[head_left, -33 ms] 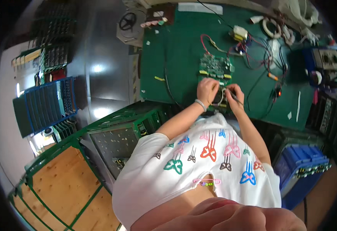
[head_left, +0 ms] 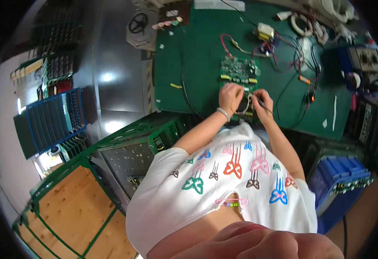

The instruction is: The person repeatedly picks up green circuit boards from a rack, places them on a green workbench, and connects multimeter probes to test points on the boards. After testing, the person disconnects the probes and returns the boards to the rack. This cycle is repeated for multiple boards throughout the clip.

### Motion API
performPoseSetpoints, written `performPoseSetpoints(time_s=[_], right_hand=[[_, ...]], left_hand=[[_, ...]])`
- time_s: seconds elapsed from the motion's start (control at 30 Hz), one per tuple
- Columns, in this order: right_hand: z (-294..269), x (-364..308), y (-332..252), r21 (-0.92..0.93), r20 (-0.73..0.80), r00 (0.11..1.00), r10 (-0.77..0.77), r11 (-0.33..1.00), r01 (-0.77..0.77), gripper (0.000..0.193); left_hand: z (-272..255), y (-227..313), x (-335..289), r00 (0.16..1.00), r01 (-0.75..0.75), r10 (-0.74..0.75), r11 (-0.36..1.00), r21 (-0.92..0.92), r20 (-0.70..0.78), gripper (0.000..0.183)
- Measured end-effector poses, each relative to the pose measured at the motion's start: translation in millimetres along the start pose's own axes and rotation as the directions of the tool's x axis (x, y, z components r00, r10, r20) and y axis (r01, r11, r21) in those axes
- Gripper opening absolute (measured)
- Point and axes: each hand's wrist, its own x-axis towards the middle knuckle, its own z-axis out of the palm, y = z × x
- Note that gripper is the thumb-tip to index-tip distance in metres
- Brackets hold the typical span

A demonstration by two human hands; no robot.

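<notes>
Both hands work at the near end of a green circuit board [head_left: 239,69] on the green bench mat. My left hand [head_left: 231,97] is closed, its fingertips pinched together near the board's lower part; what they hold is too small to make out. My right hand [head_left: 263,102] is wrapped round a thin dark pen-like tool [head_left: 264,106], tilted, with one end between the hands and the other sticking out past the palm. A pale wire [head_left: 247,106] loops between the two hands. Under it lies more circuit board [head_left: 243,117], partly hidden by the hands and shirt.
Red and black wires [head_left: 279,64] run from the board toward a yellow-wrapped transformer [head_left: 265,32]. A blue instrument with dials [head_left: 366,60] stands at the right. A black cable [head_left: 184,88] lies left. A blue bin with boards [head_left: 333,181] and a green rack [head_left: 165,134] flank me.
The whole scene has shifted slightly left in the picture. Both hands stay at the same place on the board, and the right hand's tool has tilted a little.
</notes>
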Motion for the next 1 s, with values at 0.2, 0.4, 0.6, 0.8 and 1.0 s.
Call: performPoseSetpoints(time_s=[0.2,0.4,0.6,0.8,1.0], right_hand=[[-4,1,16,0.093,-0.034,0.998,-0.048,0.994,0.051,0.017],[-3,1,9,0.009,-0.027,0.998,-0.052,0.999,0.052,0.018],[-1,1,5,0.028,-0.016,1.0,-0.018,0.999,0.018,0.02],[-2,3,14,-0.007,-0.036,0.998,-0.053,0.999,0.053,0.02],[-1,5,13,-0.02,-0.012,0.995,-0.1,0.995,0.099,0.017]], left_hand=[[1,10,-1,1.0,0.021,-0.021,1.0,-0.01,0.001,0.007],[3,9,0,1.0,0.015,-0.015,1.0,-0.016,0.0,0.008],[5,8,0,1.0,0.026,-0.026,0.999,0.021,0.011,0.008],[8,10,0,1.0,0.008,-0.008,1.0,0.005,0.023,0.009],[7,13,-2,0.999,0.038,-0.038,0.999,0.021,0.006,0.008]])
